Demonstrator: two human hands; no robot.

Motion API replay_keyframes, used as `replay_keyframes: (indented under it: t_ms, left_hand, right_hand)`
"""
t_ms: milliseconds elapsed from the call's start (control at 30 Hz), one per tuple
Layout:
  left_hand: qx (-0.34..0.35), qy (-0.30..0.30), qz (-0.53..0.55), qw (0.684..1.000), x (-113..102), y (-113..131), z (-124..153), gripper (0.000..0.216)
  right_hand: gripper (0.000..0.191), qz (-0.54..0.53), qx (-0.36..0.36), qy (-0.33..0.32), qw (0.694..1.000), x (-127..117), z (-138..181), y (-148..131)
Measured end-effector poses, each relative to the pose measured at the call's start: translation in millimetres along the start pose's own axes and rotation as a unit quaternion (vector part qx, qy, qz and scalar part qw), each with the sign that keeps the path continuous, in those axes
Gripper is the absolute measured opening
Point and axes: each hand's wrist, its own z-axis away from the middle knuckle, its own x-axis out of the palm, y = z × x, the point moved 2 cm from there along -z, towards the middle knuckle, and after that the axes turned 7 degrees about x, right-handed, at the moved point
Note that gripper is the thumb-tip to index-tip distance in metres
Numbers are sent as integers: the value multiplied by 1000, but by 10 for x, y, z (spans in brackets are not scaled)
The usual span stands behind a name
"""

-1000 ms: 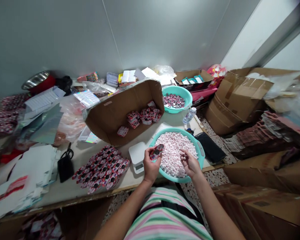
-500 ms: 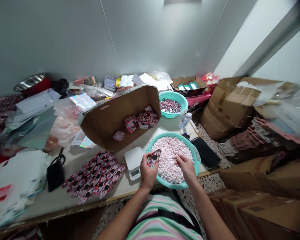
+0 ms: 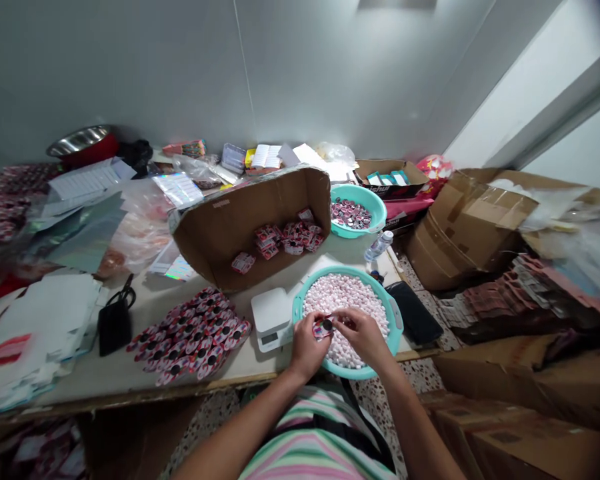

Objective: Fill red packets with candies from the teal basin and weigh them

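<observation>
The person's left hand (image 3: pixel 307 343) pinches a small, glossy red-and-white printed piece with a dark round centre (image 3: pixel 323 327) between thumb and fingers. The right hand (image 3: pixel 363 333) has come in close, its fingers bunched at the piece's right edge; I can't tell whether they grip anything. Both hands are above the near-left part of a round turquoise plastic basin (image 3: pixel 396 320) filled with tiny pale pink and white pellets (image 3: pixel 347 293).

Just left of the left hand, a flat white kitchen scale (image 3: pixel 271 312) sits on the pale worktop (image 3: pixel 243 360). Farther left lies a dense heap of similar printed pieces with dark centres (image 3: pixel 193 333). Beyond the hands and to their left, a brown cardboard box (image 3: pixel 220 233) lies open towards the person, with small red-and-white packets (image 3: pixel 300 235) inside. Past the hands is a second turquoise basin (image 3: pixel 377 227) of small shiny discs (image 3: pixel 350 213), with a clear plastic bottle with a white cap (image 3: pixel 379 246) near it. Right of the right hand lies a flat black pouch (image 3: pixel 415 313).
</observation>
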Motion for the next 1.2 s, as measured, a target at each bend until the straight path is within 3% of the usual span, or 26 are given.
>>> replay_keyframes:
  t_ms: [267, 467, 533, 633, 733, 800, 900, 1000, 1100, 1200]
  left_hand:
    - [8, -21, -8, 1000, 37, 36, 3, 30]
    - [8, -21, -4, 1000, 54, 5, 10, 31]
    - [9, -24, 9, 1000, 48, -2, 15, 30]
    - [7, -19, 67, 998, 18, 11, 28, 35]
    - [35, -6, 145, 989, -24, 58, 18, 38]
    - [41, 0, 164, 986, -43, 66, -8, 38]
    - [20, -1, 150, 988, -49, 20, -45, 37]
    - [24, -21, 136, 990, -45, -26, -50, 38]
    - [26, -25, 118, 992, -53, -29, -51, 39]
    - [29, -27, 98, 994, -61, -7, -72, 40]
  right_hand:
    - [32, 54, -42, -44, 997, 43, 40, -19]
    - [24, 97, -50, -51, 993, 45, 86, -94]
    - [18, 92, -40, -16, 995, -6, 84, -141]
    - [25, 53, -9, 96, 994, -148, 46, -119]
    - [39, -30, 48, 203, 978, -292, -17, 134]
    - [46, -60, 93, 222, 969, -327, -54, 422]
    - [46, 48, 121, 134, 982, -228, -72, 878]
    - [41, 189, 55, 66, 978, -25, -30, 1190]
    - [39, 284, -17, 49, 957, 153, 1, 1308]
    - [32, 298, -34, 41, 953, 218, -38, 1324]
